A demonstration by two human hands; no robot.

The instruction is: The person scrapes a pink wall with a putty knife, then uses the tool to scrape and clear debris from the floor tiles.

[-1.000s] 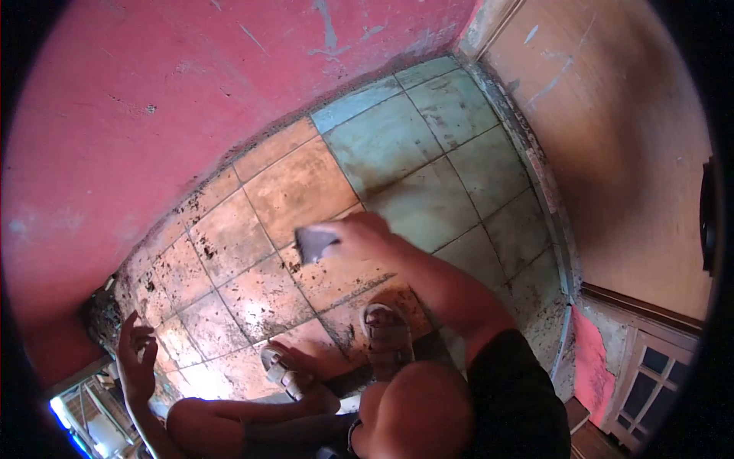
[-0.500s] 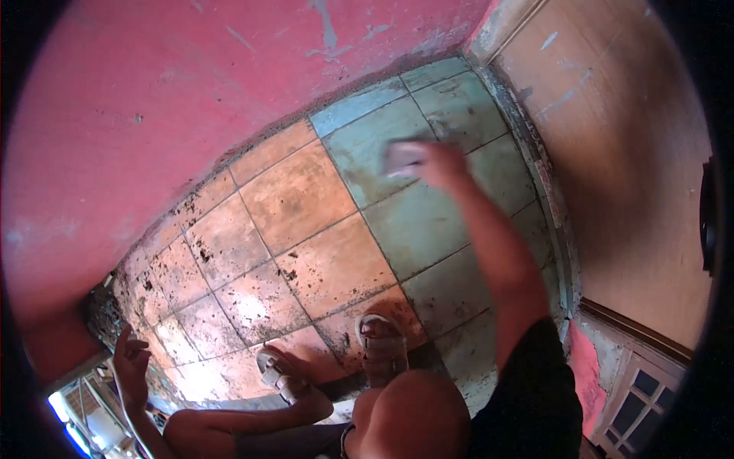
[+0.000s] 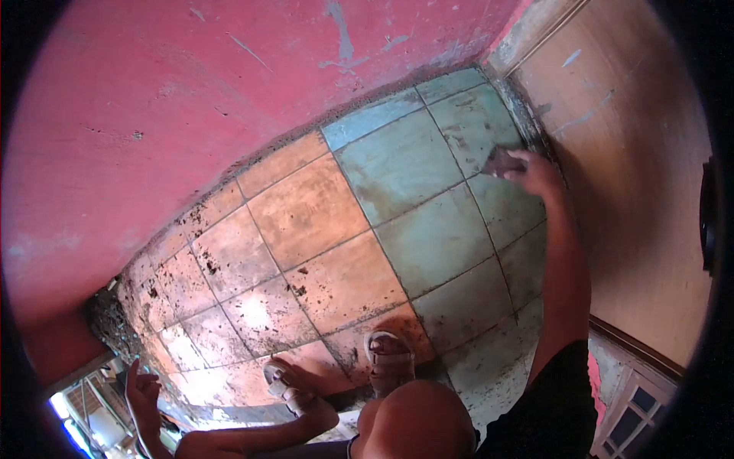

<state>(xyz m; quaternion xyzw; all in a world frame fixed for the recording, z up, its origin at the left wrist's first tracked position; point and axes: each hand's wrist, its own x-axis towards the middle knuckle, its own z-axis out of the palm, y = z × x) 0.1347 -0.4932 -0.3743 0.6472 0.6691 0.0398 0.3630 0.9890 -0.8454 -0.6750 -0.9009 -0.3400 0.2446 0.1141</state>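
Note:
My right hand presses a dark, flat brownish piece against the green floor tiles. Whether the piece is a rag, a pad or something stiffer, I cannot make out. The hand is closed around its right side, close to the foot of the brown door. At the lower left my left hand is raised beside my bent leg. Its fingers are apart and loosely curled, with nothing in them. Brownish smears mark the green tiles, and dark crumbs of dirt lie over the orange tiles.
A scuffed pink wall borders the floor at the far side. The brown door stands along the right. My sandalled feet rest on the near tiles. Rubble gathers in the left corner, and a small-paned window frame is at lower right.
My right hand has moved right with the dark piece, from the middle green tiles to those near the door. My left hand has barely moved.

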